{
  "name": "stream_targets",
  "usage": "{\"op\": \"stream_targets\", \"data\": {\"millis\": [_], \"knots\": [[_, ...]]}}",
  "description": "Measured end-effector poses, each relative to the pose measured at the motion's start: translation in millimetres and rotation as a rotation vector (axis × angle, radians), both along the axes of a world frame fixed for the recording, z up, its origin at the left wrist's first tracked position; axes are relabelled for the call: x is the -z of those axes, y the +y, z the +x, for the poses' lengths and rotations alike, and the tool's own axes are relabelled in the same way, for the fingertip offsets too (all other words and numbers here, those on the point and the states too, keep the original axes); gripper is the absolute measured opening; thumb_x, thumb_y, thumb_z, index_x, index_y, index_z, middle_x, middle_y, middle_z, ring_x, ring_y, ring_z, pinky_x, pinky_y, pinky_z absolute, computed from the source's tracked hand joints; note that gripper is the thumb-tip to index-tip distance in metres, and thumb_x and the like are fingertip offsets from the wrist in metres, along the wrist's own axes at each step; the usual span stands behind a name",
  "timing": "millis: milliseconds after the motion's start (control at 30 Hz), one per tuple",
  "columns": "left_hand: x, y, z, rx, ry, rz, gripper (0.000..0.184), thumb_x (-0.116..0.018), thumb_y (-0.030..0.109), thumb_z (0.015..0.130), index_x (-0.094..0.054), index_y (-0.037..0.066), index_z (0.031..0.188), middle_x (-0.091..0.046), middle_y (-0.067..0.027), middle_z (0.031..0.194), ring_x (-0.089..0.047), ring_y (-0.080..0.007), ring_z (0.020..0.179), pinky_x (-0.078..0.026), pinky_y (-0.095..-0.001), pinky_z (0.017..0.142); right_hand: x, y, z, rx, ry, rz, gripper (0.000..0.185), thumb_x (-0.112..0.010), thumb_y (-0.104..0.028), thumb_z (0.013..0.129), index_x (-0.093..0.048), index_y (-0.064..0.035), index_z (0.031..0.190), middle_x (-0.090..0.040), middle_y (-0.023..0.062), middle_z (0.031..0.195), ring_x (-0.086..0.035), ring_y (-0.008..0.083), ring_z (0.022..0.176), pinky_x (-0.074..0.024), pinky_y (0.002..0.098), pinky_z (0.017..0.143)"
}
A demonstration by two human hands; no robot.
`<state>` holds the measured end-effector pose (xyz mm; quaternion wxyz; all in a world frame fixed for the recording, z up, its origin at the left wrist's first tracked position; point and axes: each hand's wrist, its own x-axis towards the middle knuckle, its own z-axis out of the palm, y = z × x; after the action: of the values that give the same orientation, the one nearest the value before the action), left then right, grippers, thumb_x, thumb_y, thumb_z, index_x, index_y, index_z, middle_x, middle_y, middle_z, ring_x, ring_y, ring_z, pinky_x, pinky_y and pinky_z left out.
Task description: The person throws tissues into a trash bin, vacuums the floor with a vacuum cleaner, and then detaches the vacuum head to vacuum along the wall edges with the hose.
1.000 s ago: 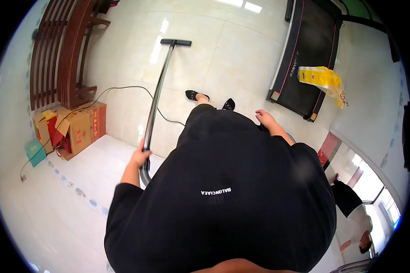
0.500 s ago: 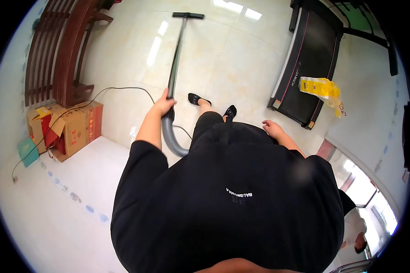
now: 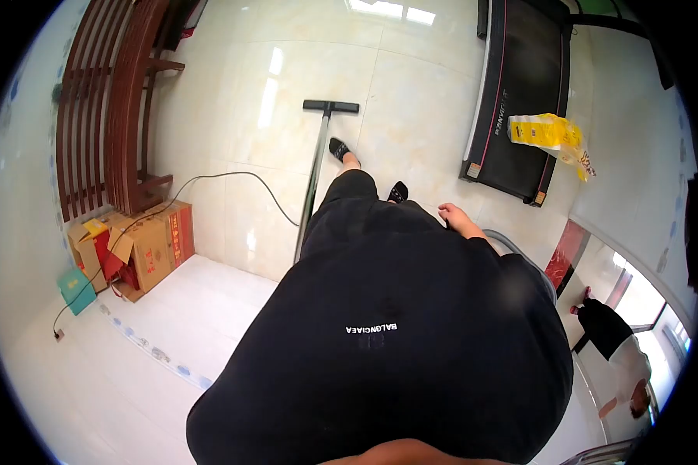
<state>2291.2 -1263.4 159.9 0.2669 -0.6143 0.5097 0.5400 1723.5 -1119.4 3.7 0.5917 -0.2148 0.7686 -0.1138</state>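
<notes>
A vacuum wand [image 3: 315, 178] runs down from its wide black floor head [image 3: 331, 106], which lies flat on the tiles just beyond my left foot. The wand's lower end passes behind my black shirt. My left hand is out of sight there, so its grip is hidden. At the right side of my body, my right hand [image 3: 456, 218] shows with fingers curled; what they hold, if anything, cannot be made out. A grey hose [image 3: 512, 242] curves behind my right arm.
A dark wooden bench [image 3: 124, 116] and open cardboard boxes [image 3: 151, 252] stand left. A black cable [image 3: 240, 173] crosses the floor. At right lies a treadmill [image 3: 523, 93] with a yellow bag [image 3: 547, 133] on it. Another person [image 3: 624, 356] is at lower right.
The floor head first slid forward, then came back toward my feet. My left hand and forearm, visible on the wand before, have dropped out of sight behind my shirt. My left foot has moved forward.
</notes>
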Motion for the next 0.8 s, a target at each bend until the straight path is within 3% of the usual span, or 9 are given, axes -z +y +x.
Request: {"op": "stream_targets", "data": {"millis": [167, 333, 367, 467, 500, 533, 633, 800], "knots": [[5, -100, -21, 0.1, -0.001, -0.02, 0.086, -0.061, 0.021, 0.071, -0.014, 0.023, 0.142, -0.059, -0.0188, 0.105, -0.058, -0.0274, 0.092, -0.044, -0.0327, 0.082, 7, 2, -17, -0.07, 0.198, 0.107, 0.035, -0.051, -0.026, 0.083, -0.057, -0.0066, 0.111, -0.061, 0.0164, 0.102, -0.058, 0.0289, 0.095, -0.0444, 0.0344, 0.082], [39, -222, -54, 0.223, 0.073, -0.063, 0.087, -0.062, 0.023, 0.07, -0.014, 0.026, 0.142, -0.061, -0.0194, 0.098, -0.06, -0.0284, 0.085, -0.045, -0.0337, 0.078, 5, -45, -16, 0.147, 0.192, 0.107, 0.036, -0.05, -0.027, 0.082, -0.056, -0.0071, 0.112, -0.061, 0.0162, 0.102, -0.057, 0.0277, 0.096, -0.044, 0.034, 0.084], [11, -254, -102, 0.351, 0.025, -0.131, 0.087, -0.062, 0.023, 0.069, -0.014, 0.027, 0.142, -0.061, -0.0191, 0.097, -0.06, -0.0279, 0.082, -0.046, -0.0343, 0.077, 4, -62, -13, 0.087, 0.154, 0.063, 0.037, -0.05, -0.026, 0.081, -0.056, -0.0063, 0.112, -0.061, 0.0167, 0.103, -0.057, 0.0287, 0.097, -0.0441, 0.0348, 0.084], [39, -340, -169, 0.456, 0.025, -0.132, 0.085, -0.062, 0.025, 0.071, -0.014, 0.026, 0.141, -0.062, -0.0187, 0.094, -0.061, -0.0286, 0.084, -0.046, -0.0362, 0.076, -6, -121, -9, -0.028, 0.147, -0.018, 0.037, -0.05, -0.027, 0.082, -0.056, -0.0061, 0.112, -0.061, 0.0155, 0.102, -0.058, 0.0271, 0.096, -0.0442, 0.034, 0.084], [45, -363, -199, 0.565, 0.041, -0.262, 0.084, -0.062, 0.027, 0.071, -0.015, 0.024, 0.141, -0.063, -0.0186, 0.09, -0.061, -0.0296, 0.079, -0.047, -0.0375, 0.073, -13, -143, -4, -0.085, 0.165, -0.059, 0.036, -0.051, -0.027, 0.083, -0.055, -0.0067, 0.112, -0.062, 0.0138, 0.1, -0.058, 0.0246, 0.095, -0.0442, 0.0325, 0.083], [49, -387, -235, 0.585, 0.006, -0.194, 0.085, -0.061, 0.027, 0.071, -0.013, 0.024, 0.141, -0.06, -0.024, 0.103, -0.059, -0.0346, 0.092, -0.046, -0.0393, 0.08, -30, -169, -1, -0.021, 0.14, -0.067, 0.037, -0.05, -0.027, 0.083, -0.055, -0.0056, 0.113, -0.062, 0.0139, 0.1, -0.058, 0.0258, 0.094, -0.0446, 0.033, 0.083], [66, -427, -323, 0.729, 0.01, -0.322, 0.086, -0.06, 0.03, 0.069, -0.015, 0.022, 0.141, -0.06, -0.023, 0.104, -0.059, -0.0334, 0.094, -0.045, -0.0392, 0.083, -57, -228, 17, 0.127, 0.101, -0.155, 0.036, -0.051, -0.024, 0.083, -0.053, -0.0051, 0.114, -0.062, 0.0127, 0.099, -0.059, 0.0251, 0.092, -0.045, 0.0326, 0.081], [73, -422, -372, 0.656, 0.111, -0.292, 0.088, -0.06, 0.03, 0.069, -0.013, 0.015, 0.142, -0.059, -0.0231, 0.105, -0.058, -0.0334, 0.097, -0.044, -0.0375, 0.086, -91, -271, 17, -0.19, 0.023, -0.257, 0.032, -0.052, -0.021, 0.084, -0.054, -0.0064, 0.113, -0.062, 0.0106, 0.097, -0.058, 0.0219, 0.092, -0.0447, 0.0318, 0.082]]}}
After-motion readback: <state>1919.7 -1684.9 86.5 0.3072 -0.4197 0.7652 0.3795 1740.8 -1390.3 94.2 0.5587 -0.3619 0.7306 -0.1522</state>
